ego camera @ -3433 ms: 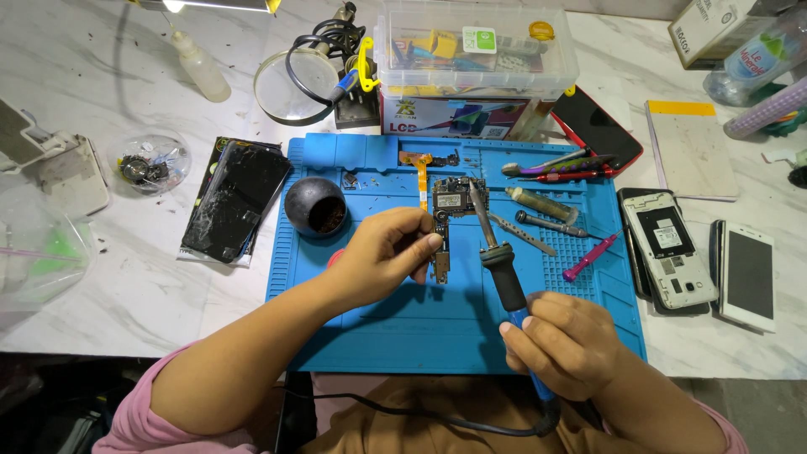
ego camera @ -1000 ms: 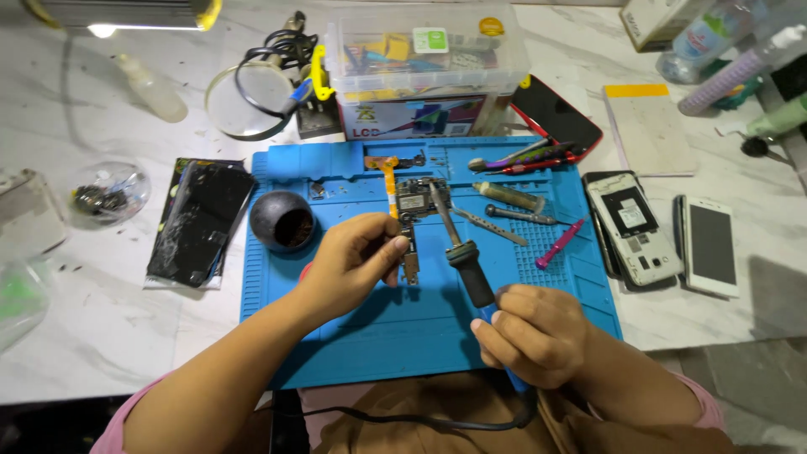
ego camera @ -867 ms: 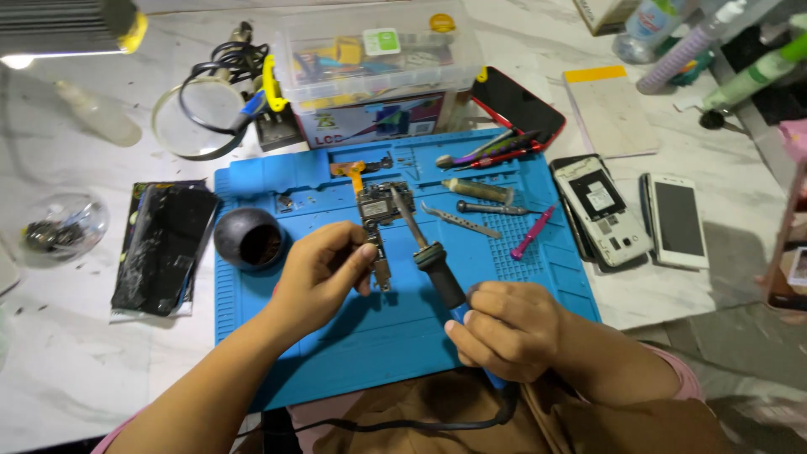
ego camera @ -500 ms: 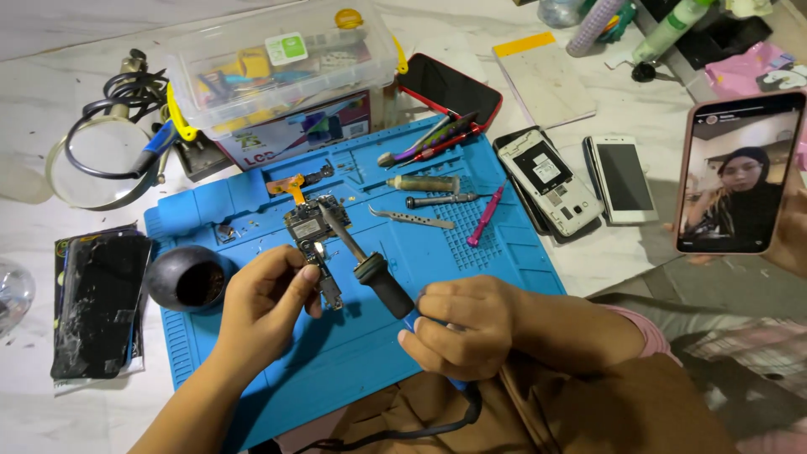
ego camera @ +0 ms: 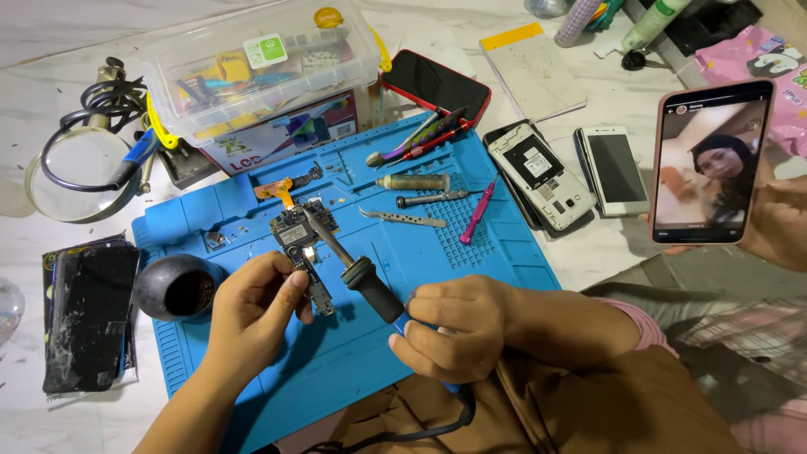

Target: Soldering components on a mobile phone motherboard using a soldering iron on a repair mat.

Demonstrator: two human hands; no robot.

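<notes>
Circuit board (ego camera: 301, 252), small and narrow, on the blue work mat (ego camera: 471, 277), left of centre. Long axis from far to near, tilted slightly rightward at the near end. Pinned at the near end by the left hand (ego camera: 248, 315), thumb and forefinger closed on its edge. Soldering iron (ego camera: 357, 273) clamped in the right hand (ego camera: 454, 328), fingers wrapped around the handle; shaft slanted up and to the left, tip on the far end of the board. Board therefore up-left of the right grip, just beyond the left one; left hand nearer.

Largest first among the rest: clear plastic storage box (ego camera: 261, 71) at the far left edge of the mat, rectangular, with yellow latches, a green square sticker on the lid and a round yellow sticker at the far right corner; coloured small parts inside. Flat printed carton (ego camera: 286, 134) beneath it, white with red and multicoloured artwork. White pad with a yellow strip (ego camera: 534, 71) far right of centre. Pink packet (ego camera: 786, 84) at the far right. Cracked black screen panel (ego camera: 88, 315) off the mat at left. Phone with a pink case (ego camera: 713, 164) lit and held upright at right by another person's hand (ego camera: 782, 223). Opened phone (ego camera: 542, 172) and white phone (ego camera: 615, 168) side by side right of the mat. Black round pot (ego camera: 178, 286) just left of the left hand. Tweezers (ego camera: 403, 219) and pink pry tool (ego camera: 477, 214) on the mat, far of the right hand.
</notes>
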